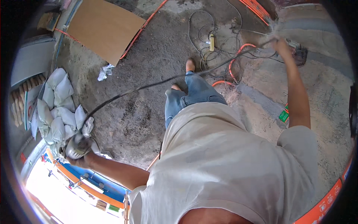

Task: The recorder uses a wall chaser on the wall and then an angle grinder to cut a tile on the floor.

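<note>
My left hand (80, 159), low at the left, grips a blurred silver and dark round object (77, 147), perhaps a power tool. A long black cable (138, 88) rises from it, sagging across my body to the upper right. There my right hand (281, 47) is closed on the cable, arm stretched out. Beside that hand lies a dark reddish object (300, 56), too unclear to name. Loops of thin dark cord (191, 37) lie on the floor around a yellow object (212, 42), with an orange hose (231, 67) curving among them.
White sacks (57, 115) are piled at the left. A brown board (102, 28) and a crumpled plastic piece (105, 72) lie on the concrete floor (134, 127). Orange pipes (255, 9) are at the upper right, a green box (283, 115) at the right. A bright opening (52, 190) shows lower left.
</note>
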Demonstrator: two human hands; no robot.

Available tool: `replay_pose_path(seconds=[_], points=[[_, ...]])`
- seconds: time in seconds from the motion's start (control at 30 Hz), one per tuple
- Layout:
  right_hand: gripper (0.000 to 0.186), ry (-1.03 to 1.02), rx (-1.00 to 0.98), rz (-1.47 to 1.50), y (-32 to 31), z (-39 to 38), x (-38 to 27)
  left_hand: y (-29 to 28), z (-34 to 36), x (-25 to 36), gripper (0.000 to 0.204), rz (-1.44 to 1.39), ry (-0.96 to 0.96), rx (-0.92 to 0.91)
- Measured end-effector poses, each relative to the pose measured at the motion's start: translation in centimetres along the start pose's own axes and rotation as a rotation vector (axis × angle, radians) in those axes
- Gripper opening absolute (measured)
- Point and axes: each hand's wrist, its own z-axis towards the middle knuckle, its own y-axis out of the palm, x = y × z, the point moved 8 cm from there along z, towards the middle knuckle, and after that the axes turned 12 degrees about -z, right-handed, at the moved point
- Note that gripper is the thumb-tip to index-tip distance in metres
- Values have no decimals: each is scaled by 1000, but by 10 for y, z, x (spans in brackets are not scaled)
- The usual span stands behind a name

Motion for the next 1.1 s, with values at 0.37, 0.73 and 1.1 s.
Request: replay_pose_path(seconds=[0.37, 0.73, 1.1], points=[[52, -695, -97, 530, 79, -149, -178, -30, -237, -426, 40, 280, -1379, 38], [45, 788, -650, 927, 334, -203, -78, -320, -384, -654, 38, 1075, -1916, -870], [51, 850, -775, 584, 579, -196, -23, -547, -282, -888, 56, 2259, -824, -964]])
